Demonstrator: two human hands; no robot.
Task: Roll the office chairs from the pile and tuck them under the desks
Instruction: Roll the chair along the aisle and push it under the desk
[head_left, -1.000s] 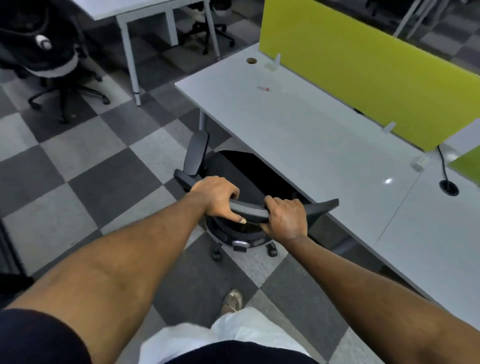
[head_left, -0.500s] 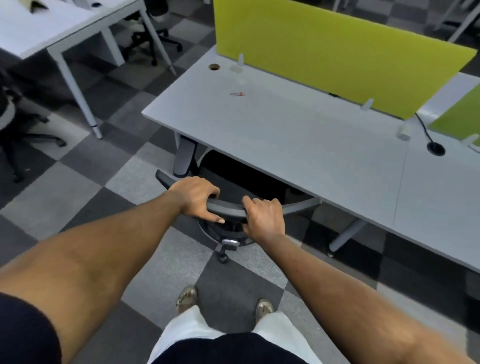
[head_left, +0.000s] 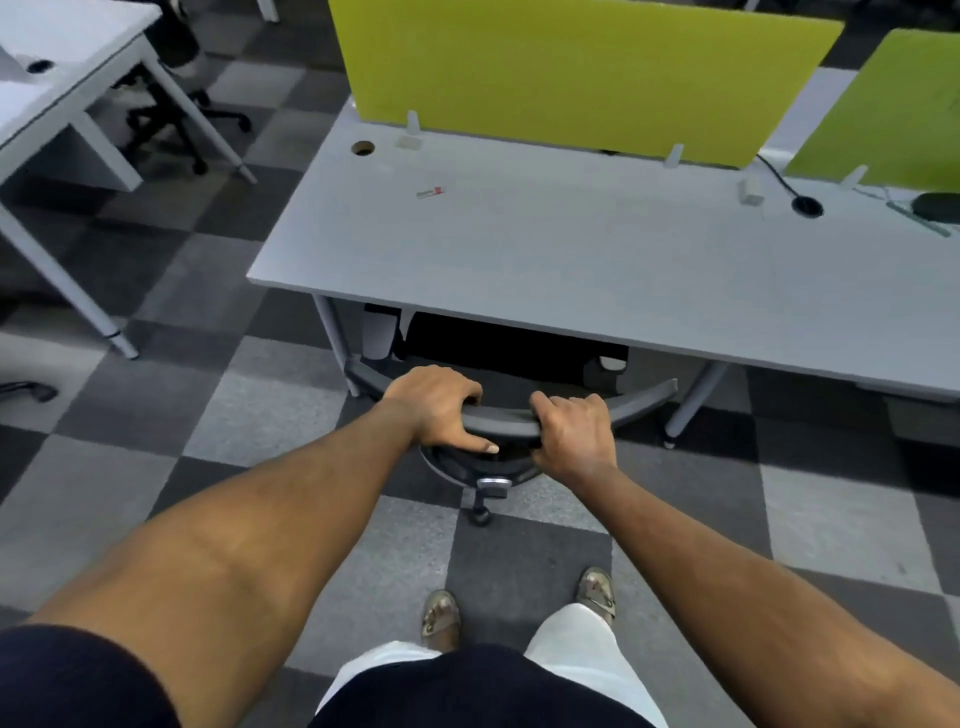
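Office chair (head_left: 506, 422) sits at the centre of the frame, its seat under the front edge of the grey desk (head_left: 571, 249) and its curved back rail just outside. The left hand (head_left: 436, 410) grasps the rail from above, thumb stretched along its near side. The right hand (head_left: 574, 434) is wrapped round the rail just beside it. A yellow divider (head_left: 571, 73) stands along the desk's far edge.

Grey-and-charcoal checkered carpet floor (head_left: 249, 415); lime-green partition screen (head_left: 571, 73) at the back, second screen (head_left: 883, 114) at far right.

Dark navy short sleeve (head_left: 67, 675), navy top (head_left: 467, 693); white trousers (head_left: 579, 642); tan open sandals (head_left: 440, 616).
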